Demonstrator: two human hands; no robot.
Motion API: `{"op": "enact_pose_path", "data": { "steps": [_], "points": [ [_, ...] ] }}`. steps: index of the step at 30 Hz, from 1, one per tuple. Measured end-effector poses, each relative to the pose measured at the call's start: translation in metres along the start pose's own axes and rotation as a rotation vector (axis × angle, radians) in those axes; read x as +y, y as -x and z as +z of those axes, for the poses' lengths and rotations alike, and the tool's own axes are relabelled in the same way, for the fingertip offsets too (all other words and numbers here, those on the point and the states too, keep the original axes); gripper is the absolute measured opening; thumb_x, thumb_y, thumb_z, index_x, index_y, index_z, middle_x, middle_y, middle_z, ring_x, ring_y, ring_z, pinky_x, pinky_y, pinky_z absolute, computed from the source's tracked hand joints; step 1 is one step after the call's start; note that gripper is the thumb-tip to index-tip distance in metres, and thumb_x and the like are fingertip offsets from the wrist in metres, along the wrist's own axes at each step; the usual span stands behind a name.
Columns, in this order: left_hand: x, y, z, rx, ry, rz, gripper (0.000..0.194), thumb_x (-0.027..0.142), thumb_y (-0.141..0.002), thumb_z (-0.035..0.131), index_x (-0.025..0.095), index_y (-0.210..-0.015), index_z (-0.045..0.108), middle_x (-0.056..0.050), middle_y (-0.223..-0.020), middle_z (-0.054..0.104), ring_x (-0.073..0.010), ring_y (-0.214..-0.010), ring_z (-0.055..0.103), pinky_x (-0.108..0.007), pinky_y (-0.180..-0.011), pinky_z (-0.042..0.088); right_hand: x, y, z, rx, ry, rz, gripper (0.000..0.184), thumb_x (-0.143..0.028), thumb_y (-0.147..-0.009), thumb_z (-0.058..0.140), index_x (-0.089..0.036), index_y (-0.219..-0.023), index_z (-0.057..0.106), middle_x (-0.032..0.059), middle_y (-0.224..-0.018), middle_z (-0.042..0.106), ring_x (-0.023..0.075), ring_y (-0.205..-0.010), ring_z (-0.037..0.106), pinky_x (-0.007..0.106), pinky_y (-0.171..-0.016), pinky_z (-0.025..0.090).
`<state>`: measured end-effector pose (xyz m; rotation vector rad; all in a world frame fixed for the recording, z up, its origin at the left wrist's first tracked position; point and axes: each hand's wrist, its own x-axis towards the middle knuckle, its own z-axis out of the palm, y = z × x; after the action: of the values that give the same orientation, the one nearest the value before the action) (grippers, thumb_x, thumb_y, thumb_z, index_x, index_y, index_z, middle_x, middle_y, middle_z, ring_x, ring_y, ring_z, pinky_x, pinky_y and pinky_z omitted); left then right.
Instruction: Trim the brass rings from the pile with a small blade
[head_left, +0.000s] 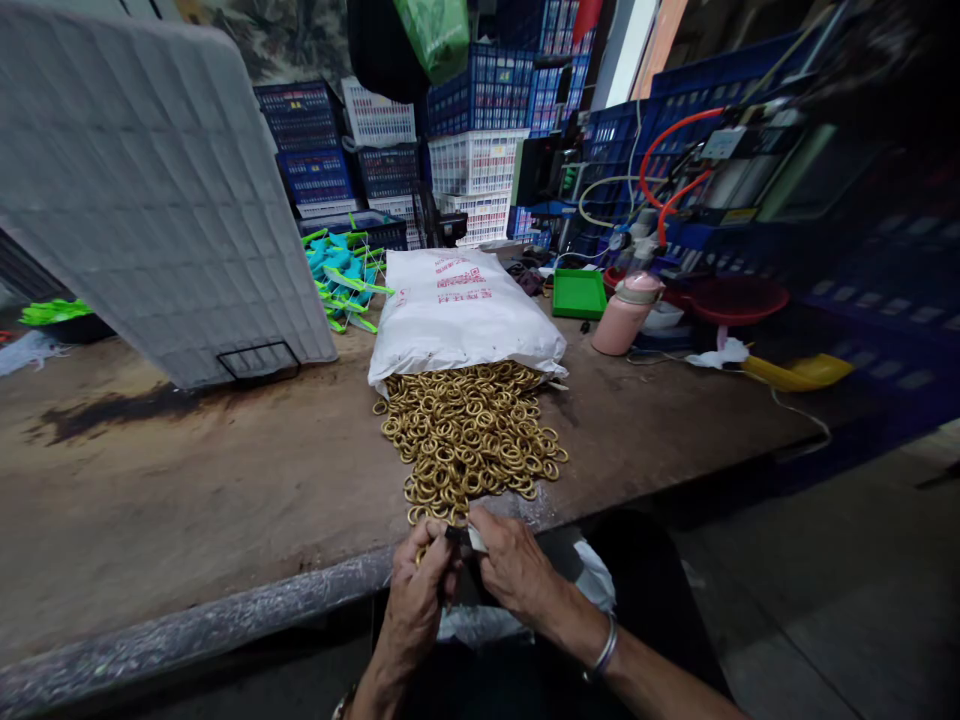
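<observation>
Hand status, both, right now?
Left hand: closed, holding at least one gold-colored ring.
Right hand: closed on a small pale item; can't tell what it is.

A pink bottle [624,322] stands near a green tray [578,294]. Crates [478,163] (blue, white) stand stacked behind. Yellow item [802,374]: possibly a scoop.

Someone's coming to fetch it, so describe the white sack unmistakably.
On the brown table, look between the tall pale ridged panel at left and the pink bottle at right. There lies a plump white sack, gold-coloured rings heaped at its near end. Unlike both neighbours, it bears red printing on top.
</observation>
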<state>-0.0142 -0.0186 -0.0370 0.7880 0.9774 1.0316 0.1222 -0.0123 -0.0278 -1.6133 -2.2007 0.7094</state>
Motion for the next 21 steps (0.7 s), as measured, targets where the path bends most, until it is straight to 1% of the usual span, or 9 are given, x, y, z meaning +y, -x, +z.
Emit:
{"op": "enact_pose_path", "data": {
  "steps": [6, 12, 17, 21],
  "points": [
    [-0.0028, -0.0015, -0.0002, -0.008, -0.015, 0.020, 0.031, 0.047, -0.072, 0.058, 0.018, -0.067, 0.045, 0.008, -0.048, 0.040, -0.0031, -0.036, 0.027, -0.015, -0.036, 0.022, 0.0011, 0.0011, 0.0007, 0.039, -0.008, 0.006, 0.031, -0.005, -0.058, 0.036, -0.017, -0.085, 0.045, 0.0048, -0.075, 0.060, 0.0175, -0.073, 0.054, 0.025, -0.063, 0.031],
    [0.0004, 0.0003, 0.0011, -0.027, -0.063, -0.002, 0.032, 0.047, -0.074, 0.055, 0.018, -0.067, 0.045, 0.009, -0.046, 0.039, -0.0033, -0.036, 0.026, -0.016, -0.036, 0.021, 0.0045, 0.0012, 0.0056, 0.068, 0.000, 0.034, 0.032, -0.004, -0.060, 0.036, -0.017, -0.088, 0.047, 0.0055, -0.078, 0.062, 0.0179, -0.075, 0.056, 0.025, -0.064, 0.032],
    [-0.0010, 0.0002, 0.0005, -0.023, -0.070, -0.015, 0.033, 0.048, -0.074, 0.055, 0.018, -0.066, 0.044, 0.008, -0.047, 0.040, -0.0031, -0.036, 0.026, -0.016, -0.036, 0.021, 0.0078, 0.0016, 0.0091, 0.065, 0.003, 0.015, 0.030, -0.005, -0.063, 0.037, -0.017, -0.089, 0.047, 0.0052, -0.078, 0.062, 0.0174, -0.075, 0.056, 0.025, -0.064, 0.031],
    [-0.0046, -0.0020, -0.0036, -0.024, -0.064, 0.004, 0.033, 0.047, -0.073, 0.056, 0.018, -0.067, 0.044, 0.008, -0.049, 0.041, -0.0026, -0.036, 0.028, -0.015, -0.036, 0.022, 0.0054, 0.0023, 0.0084, 0.027, 0.034, 0.020, 0.028, -0.006, -0.065, 0.039, -0.016, -0.090, 0.047, 0.0050, -0.078, 0.062, 0.0167, -0.072, 0.055, 0.025, -0.062, 0.030]
  ]
}}
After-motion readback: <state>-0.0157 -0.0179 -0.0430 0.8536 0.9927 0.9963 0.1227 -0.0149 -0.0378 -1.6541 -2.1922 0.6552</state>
